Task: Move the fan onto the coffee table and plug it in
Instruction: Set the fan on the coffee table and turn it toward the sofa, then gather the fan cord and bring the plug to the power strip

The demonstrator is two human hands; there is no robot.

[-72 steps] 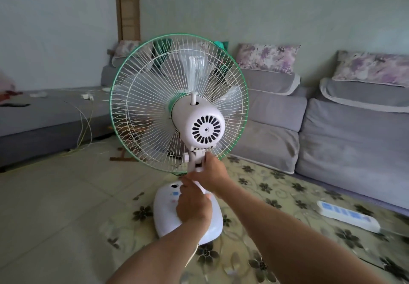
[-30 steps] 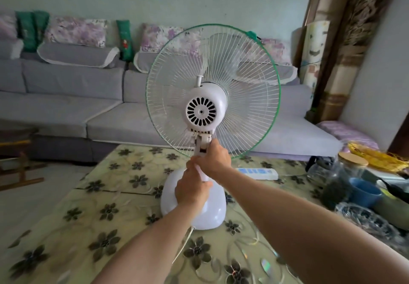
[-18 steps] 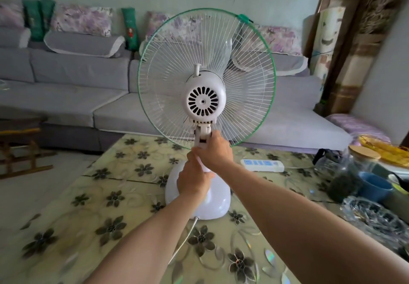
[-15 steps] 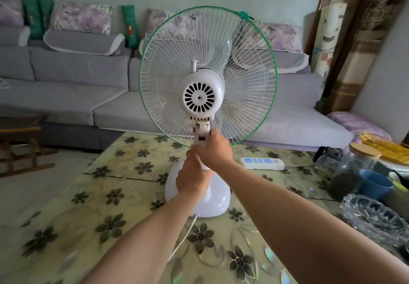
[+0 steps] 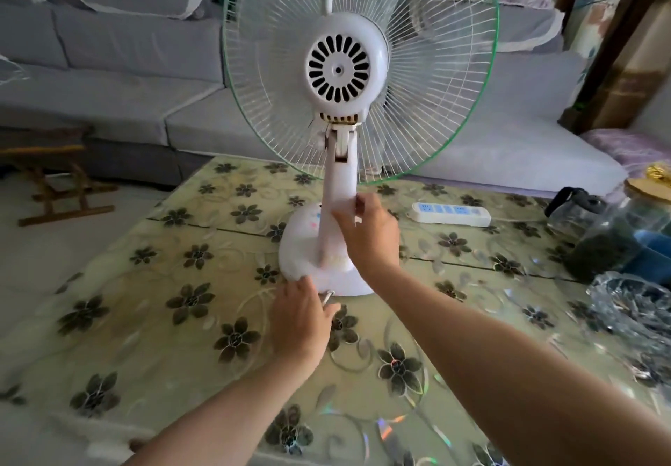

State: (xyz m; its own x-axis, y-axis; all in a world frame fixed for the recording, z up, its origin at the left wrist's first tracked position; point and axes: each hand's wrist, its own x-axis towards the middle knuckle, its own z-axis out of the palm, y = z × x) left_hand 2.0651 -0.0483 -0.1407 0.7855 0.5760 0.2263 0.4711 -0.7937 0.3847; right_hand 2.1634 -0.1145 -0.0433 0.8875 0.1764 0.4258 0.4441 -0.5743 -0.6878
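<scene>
The white fan point(image 5: 337, 69), with a green-rimmed wire cage, stands upright on the coffee table point(image 5: 145, 302), which has a flowered cover. My right hand point(image 5: 366, 236) grips the fan's stem from the right, just above the base. My left hand point(image 5: 301, 316) is low on the table at the front of the base. It is closed around the fan's plug point(image 5: 328, 296), whose metal prongs stick out past the fingers. A white power strip point(image 5: 450, 213) lies on the table behind and to the right of the fan. The fan's cord is hidden.
A glass jar point(image 5: 610, 244), a glass pot point(image 5: 573, 207), a blue cup point(image 5: 650, 258) and a glass ashtray point(image 5: 631, 305) crowd the table's right side. A grey sofa point(image 5: 145, 84) runs behind the table. A wooden stool point(image 5: 54, 182) stands on the floor at left.
The fan came down and now rests on the table. My left hand left the stem and dropped to the base, taking the plug. My right hand slid lower on the stem.
</scene>
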